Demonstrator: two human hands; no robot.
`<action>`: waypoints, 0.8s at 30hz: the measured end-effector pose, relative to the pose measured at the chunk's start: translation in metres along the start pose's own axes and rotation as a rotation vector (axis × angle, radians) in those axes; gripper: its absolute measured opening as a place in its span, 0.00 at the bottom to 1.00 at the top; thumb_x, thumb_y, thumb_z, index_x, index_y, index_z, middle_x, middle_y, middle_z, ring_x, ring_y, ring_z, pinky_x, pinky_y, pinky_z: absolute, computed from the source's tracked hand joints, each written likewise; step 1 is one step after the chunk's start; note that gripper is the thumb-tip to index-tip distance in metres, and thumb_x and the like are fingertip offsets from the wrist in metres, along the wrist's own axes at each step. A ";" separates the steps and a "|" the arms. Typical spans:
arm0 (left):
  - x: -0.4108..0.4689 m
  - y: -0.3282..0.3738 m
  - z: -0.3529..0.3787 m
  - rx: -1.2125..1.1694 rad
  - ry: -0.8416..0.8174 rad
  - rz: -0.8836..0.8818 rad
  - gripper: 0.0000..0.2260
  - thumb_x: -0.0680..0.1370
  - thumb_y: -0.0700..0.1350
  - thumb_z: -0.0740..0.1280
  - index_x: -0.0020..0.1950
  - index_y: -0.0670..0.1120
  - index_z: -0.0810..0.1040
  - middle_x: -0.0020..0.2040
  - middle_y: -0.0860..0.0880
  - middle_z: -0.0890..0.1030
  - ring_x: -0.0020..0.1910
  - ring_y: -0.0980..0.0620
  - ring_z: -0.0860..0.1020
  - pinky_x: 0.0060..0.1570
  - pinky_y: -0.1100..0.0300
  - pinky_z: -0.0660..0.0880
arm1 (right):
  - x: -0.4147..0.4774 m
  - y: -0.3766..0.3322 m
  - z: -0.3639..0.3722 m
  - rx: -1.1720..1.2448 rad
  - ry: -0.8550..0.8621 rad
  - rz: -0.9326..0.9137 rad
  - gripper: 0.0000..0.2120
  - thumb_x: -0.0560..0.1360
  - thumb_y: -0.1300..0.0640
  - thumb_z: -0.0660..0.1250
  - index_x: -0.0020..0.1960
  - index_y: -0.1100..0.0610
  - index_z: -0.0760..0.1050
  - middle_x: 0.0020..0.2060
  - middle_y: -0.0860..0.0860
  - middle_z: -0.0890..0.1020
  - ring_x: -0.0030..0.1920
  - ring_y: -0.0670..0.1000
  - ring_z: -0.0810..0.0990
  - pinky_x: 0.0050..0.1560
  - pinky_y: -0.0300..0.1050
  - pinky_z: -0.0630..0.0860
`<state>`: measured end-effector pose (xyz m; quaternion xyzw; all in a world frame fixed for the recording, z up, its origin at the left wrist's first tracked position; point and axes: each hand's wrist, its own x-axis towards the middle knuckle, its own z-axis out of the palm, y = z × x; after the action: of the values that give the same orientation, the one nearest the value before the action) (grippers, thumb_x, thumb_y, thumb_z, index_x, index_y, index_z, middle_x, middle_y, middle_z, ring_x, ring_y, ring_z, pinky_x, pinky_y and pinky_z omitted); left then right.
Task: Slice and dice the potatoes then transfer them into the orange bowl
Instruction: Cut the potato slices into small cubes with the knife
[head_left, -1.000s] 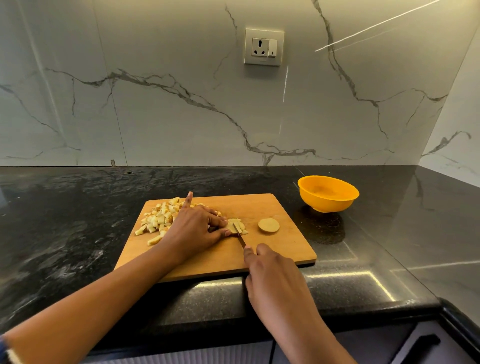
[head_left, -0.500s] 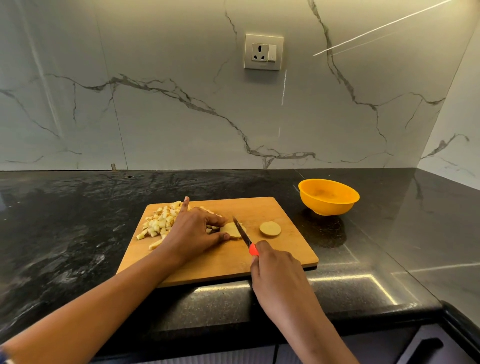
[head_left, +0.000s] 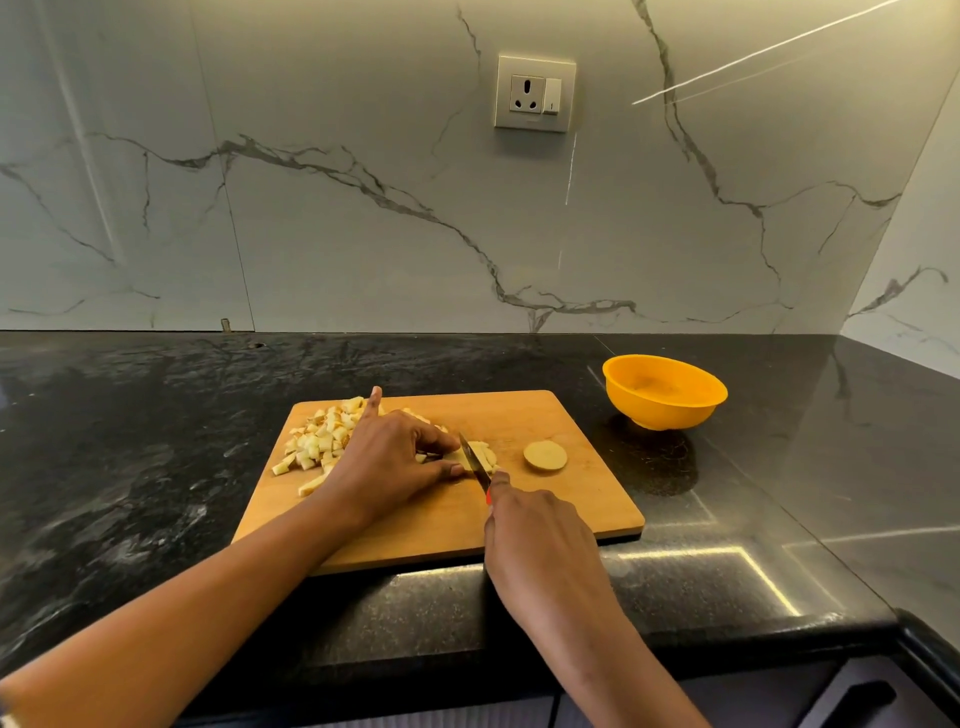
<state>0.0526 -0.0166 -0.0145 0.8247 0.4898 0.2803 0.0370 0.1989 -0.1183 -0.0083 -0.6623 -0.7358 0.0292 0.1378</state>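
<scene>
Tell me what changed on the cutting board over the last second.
The knife went up off the potato slice, then came back down; its blade now cuts across the slice again. The right hand kept gripping the knife throughout, and the left hand kept pinning the slice. Nothing was let go. The diced pile, the round slice, the cutting board and the orange bowl stayed put.

Black speckled stone countertop (head_left: 156, 441), glossy, with bright light strips reflected near its front right edge. White marble-look backsplash (head_left: 363, 234) with grey veins, continuing on a side wall (head_left: 914, 291) at right. Beige socket plate (head_left: 534, 93) on the backsplash, white switch (head_left: 552, 96) beside the socket holes. Dark cabinet handle (head_left: 862, 699) below the counter, bottom right.
</scene>
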 end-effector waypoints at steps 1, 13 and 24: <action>0.000 0.000 0.001 -0.003 0.001 -0.001 0.16 0.72 0.54 0.71 0.57 0.51 0.80 0.53 0.56 0.82 0.56 0.62 0.75 0.69 0.57 0.33 | 0.002 -0.002 -0.002 -0.015 -0.012 0.003 0.24 0.83 0.58 0.53 0.77 0.58 0.53 0.58 0.54 0.76 0.55 0.53 0.75 0.42 0.42 0.64; -0.003 0.003 -0.001 0.042 0.017 0.000 0.16 0.72 0.55 0.70 0.57 0.51 0.80 0.53 0.55 0.82 0.57 0.60 0.76 0.69 0.55 0.33 | -0.021 -0.006 -0.022 -0.108 -0.154 -0.026 0.20 0.80 0.63 0.56 0.72 0.60 0.61 0.57 0.55 0.76 0.55 0.55 0.77 0.38 0.43 0.67; -0.006 -0.012 -0.008 0.129 0.004 -0.053 0.17 0.74 0.58 0.67 0.62 0.56 0.77 0.62 0.54 0.77 0.68 0.57 0.66 0.66 0.55 0.29 | -0.017 0.005 -0.017 -0.022 0.114 -0.017 0.24 0.83 0.56 0.52 0.77 0.54 0.54 0.56 0.52 0.78 0.53 0.53 0.77 0.36 0.41 0.65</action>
<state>0.0372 -0.0169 -0.0144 0.8115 0.5286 0.2489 -0.0097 0.2091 -0.1371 0.0038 -0.6583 -0.7325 -0.0178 0.1726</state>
